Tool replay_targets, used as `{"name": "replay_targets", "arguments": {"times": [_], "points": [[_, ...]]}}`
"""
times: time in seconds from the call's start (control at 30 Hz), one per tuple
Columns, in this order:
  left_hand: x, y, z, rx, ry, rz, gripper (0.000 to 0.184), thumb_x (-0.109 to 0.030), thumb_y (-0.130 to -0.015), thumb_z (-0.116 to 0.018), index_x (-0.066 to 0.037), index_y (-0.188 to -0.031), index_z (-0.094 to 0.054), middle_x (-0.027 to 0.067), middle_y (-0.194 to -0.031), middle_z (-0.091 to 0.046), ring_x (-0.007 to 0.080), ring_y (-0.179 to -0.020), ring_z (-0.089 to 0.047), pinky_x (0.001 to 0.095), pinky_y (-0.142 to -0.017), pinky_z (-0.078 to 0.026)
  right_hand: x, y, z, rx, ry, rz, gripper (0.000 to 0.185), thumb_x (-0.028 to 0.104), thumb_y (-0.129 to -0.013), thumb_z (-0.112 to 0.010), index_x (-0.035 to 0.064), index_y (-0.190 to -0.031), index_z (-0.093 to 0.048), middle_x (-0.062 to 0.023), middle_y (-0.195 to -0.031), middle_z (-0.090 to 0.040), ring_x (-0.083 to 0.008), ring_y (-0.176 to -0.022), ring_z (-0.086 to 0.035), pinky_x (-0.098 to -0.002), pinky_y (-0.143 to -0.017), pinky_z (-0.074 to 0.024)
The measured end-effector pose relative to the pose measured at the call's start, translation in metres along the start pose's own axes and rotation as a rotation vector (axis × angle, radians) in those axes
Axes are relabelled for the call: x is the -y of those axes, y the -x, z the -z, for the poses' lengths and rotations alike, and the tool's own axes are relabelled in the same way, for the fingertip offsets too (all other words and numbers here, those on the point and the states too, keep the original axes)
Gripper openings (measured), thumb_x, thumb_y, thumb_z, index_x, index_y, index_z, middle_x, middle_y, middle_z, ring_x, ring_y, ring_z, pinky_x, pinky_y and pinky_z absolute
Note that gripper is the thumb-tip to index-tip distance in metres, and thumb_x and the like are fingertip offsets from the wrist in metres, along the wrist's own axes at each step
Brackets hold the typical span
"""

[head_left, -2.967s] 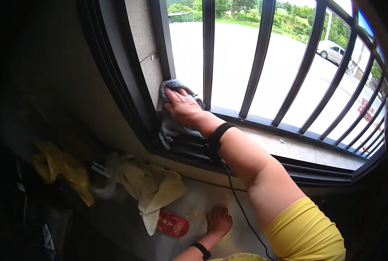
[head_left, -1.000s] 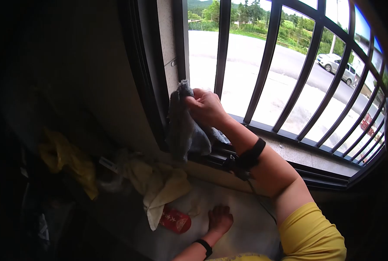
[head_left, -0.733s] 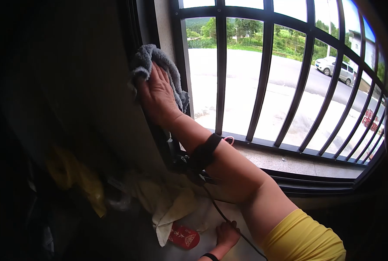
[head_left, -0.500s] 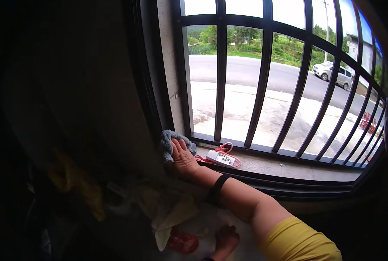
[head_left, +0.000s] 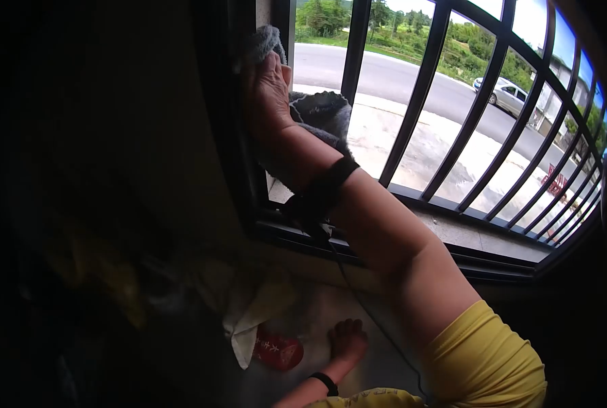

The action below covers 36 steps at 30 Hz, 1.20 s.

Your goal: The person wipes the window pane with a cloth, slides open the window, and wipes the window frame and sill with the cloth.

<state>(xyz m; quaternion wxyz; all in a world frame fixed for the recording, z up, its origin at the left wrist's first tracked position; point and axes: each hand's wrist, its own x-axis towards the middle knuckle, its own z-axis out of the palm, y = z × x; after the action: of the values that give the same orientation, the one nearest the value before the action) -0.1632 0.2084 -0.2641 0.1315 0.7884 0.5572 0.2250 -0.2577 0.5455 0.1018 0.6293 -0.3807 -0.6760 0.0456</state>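
My right hand (head_left: pixel 269 95) reaches up along the dark left window frame (head_left: pixel 225 115), pressing a grey-blue cloth (head_left: pixel 322 112) against it. The top of the cloth bunches at the fingertips, and a loose fold hangs to the right behind my wrist, before the bars. Lower down, my left hand (head_left: pixel 349 340) rests on a pale surface (head_left: pixel 317 306), its short-looking fingers slightly apart and nothing visible in them. A red packet (head_left: pixel 279 351) lies just left of that hand, partly under a pale cloth (head_left: pixel 259 306).
Dark window bars (head_left: pixel 415 102) curve across the right, above a stone sill (head_left: pixel 460 234). A thin black cable (head_left: pixel 378 319) runs below my right arm. A dim yellow bag (head_left: pixel 123 292) is at lower left. Outside are a road and a silver car (head_left: pixel 504 95).
From the lower frame corner, my right hand has moved up the left side with the cloth, whose loose fold now shows. The white power strip on the sill is no longer visible. The view has shifted.
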Motion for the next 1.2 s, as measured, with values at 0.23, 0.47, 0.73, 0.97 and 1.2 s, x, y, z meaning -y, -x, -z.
{"name": "replay_targets", "arguments": {"times": [0.23, 0.47, 0.73, 0.97, 1.2], "points": [[0.001, 0.001, 0.007, -0.038, -0.072, -0.054, 0.019, -0.021, -0.075, -0.054, -0.011, -0.09, -0.055, 0.0091, -0.093, -0.053, 0.0293, -0.09, -0.051, 0.0492, -0.077, -0.037, -0.069, 0.149, 0.033, 0.776, 0.417, -0.164, 0.033, 0.019, -0.082, -0.058, -0.0043, -0.102, -0.047, -0.0223, -0.1, -0.059, -0.0361, -0.108, -0.052, -0.0442, -0.088, -0.0443], [0.002, 0.003, 0.0, -0.025, 0.008, 0.015, 0.018, -0.022, -0.075, -0.054, -0.011, -0.089, -0.055, 0.0085, -0.092, -0.053, 0.0289, -0.092, -0.05, 0.0493, -0.078, -0.037, -0.045, 0.119, 0.068, 0.941, 0.335, 0.164, 0.026, 0.035, -0.082, -0.059, 0.0092, -0.082, -0.066, -0.0106, -0.094, -0.058, -0.0292, -0.099, -0.05, -0.0415, -0.085, -0.0404], [0.002, -0.002, 0.008, -0.031, -0.025, -0.019, 0.015, -0.023, -0.072, -0.055, -0.012, -0.083, -0.054, 0.0059, -0.086, -0.051, 0.0256, -0.087, -0.049, 0.0452, -0.072, -0.036, -0.034, 0.154, 0.078, 1.149, 0.536, 0.357, 0.027, 0.037, -0.087, -0.049, 0.0195, -0.083, -0.069, -0.0005, -0.102, -0.049, -0.0212, -0.106, -0.039, -0.0409, -0.086, -0.0313], [0.004, 0.0, 0.0, -0.042, 0.027, 0.016, 0.015, -0.024, -0.073, -0.054, -0.012, -0.084, -0.055, 0.0058, -0.087, -0.051, 0.0256, -0.09, -0.049, 0.0451, -0.074, -0.036, -0.028, 0.14, 0.159, 1.393, 0.774, 0.152, 0.035, 0.037, -0.09, -0.046, 0.0124, -0.081, -0.07, 0.0, -0.093, -0.059, -0.0211, -0.101, -0.046, -0.0382, -0.08, -0.0402], [0.002, -0.001, 0.004, -0.055, -0.015, -0.005, 0.017, -0.023, -0.074, -0.054, -0.013, -0.086, -0.055, 0.0058, -0.088, -0.051, 0.0263, -0.09, -0.048, 0.0464, -0.076, -0.035, -0.024, 0.139, 0.092, 0.981, 0.491, 0.099, 0.018, 0.026, -0.088, -0.054, 0.0114, -0.088, -0.065, -0.0028, -0.096, -0.059, -0.0251, -0.099, -0.05, -0.0375, -0.08, -0.047]]}}
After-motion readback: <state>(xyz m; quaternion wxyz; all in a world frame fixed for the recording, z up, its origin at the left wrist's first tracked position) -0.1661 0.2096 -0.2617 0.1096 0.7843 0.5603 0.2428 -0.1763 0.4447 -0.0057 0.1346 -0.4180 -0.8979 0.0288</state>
